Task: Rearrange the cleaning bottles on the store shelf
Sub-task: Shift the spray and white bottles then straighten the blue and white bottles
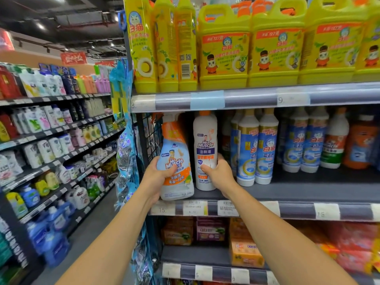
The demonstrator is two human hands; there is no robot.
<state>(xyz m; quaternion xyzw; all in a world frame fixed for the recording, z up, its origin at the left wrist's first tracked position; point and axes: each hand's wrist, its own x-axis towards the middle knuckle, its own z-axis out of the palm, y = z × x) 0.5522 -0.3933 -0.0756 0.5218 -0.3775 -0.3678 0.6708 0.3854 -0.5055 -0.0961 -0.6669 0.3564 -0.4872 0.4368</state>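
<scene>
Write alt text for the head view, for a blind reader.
The left hand grips a Mr Muscle trigger spray bottle and the right hand grips a white Mr Muscle bottle beside it, both at the left end of the middle shelf. Yellow detergent jugs fill the shelf above; blue-labelled white bottles stand to the right.

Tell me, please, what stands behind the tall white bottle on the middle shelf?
Only dark shelf shows beside the white bottle, which the right hand grips. Anything directly behind it is hidden by the bottle itself.
</scene>
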